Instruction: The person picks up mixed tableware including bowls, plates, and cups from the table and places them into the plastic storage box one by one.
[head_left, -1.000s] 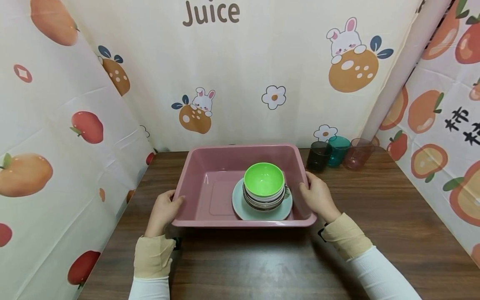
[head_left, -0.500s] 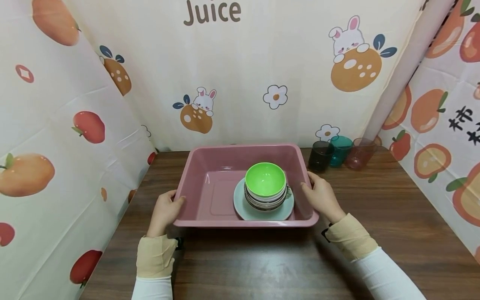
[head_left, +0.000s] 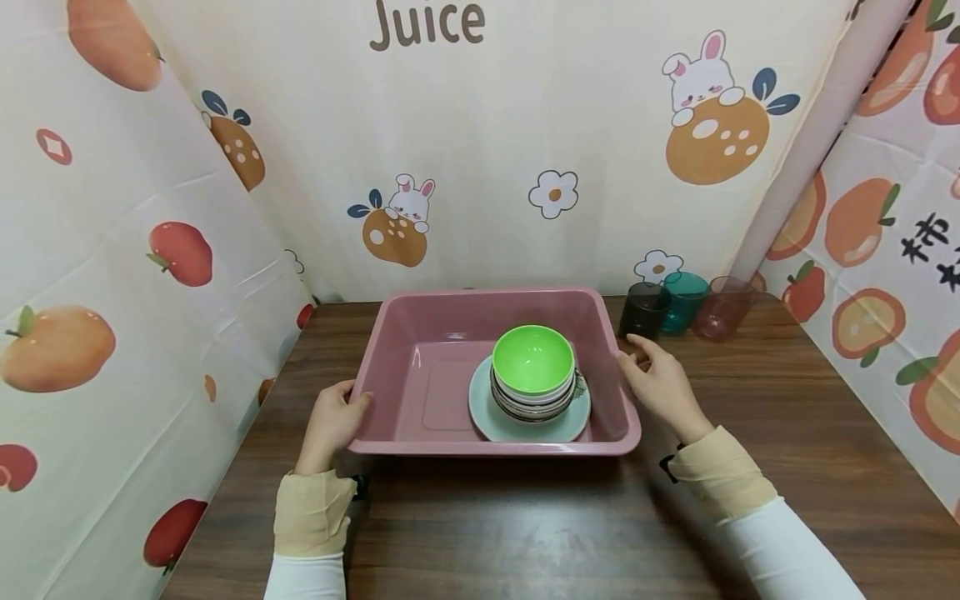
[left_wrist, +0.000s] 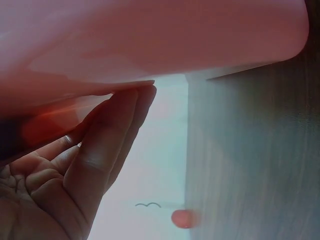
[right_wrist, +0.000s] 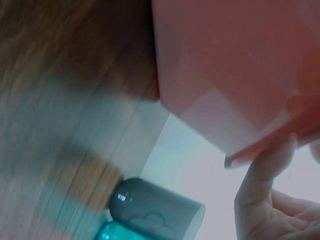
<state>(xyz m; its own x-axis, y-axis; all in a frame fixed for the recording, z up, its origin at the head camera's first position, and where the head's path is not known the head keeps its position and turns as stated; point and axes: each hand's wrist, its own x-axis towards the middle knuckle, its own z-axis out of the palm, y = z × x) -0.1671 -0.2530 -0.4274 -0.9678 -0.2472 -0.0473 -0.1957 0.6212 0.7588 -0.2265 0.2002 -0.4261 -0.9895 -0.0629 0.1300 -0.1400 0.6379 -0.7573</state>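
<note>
A pink plastic basin (head_left: pixel 450 448) sits on the wooden table. My left hand (head_left: pixel 332 423) grips its left rim, thumb on top; in the left wrist view, the fingers (left_wrist: pixel 100 145) reach up beneath the rim. My right hand (head_left: pixel 663 390) is at the right rim with loosely bent fingers; in the right wrist view, a fingertip (right_wrist: pixel 282 150) is at the rim edge, and whether it still touches is unclear. Inside the basin, towards the right, a light blue plate (head_left: pixel 486 421) carries a stack of bowls (head_left: pixel 532 408), topped by a bright green bowl (head_left: pixel 532 360).
Behind my right hand, at the table's back right, stand a dark grey cup (head_left: pixel 645 310), a teal cup (head_left: pixel 684 302) and a reddish clear cup (head_left: pixel 723 308). Fruit-patterned curtains (head_left: pixel 480 208) enclose the table (head_left: pixel 487 533) at the back and sides.
My right hand has loosened from the basin's right rim and shifted slightly to the right. My left hand keeps its grip. Basin and dishes stay in place; the view has shifted slightly.
</note>
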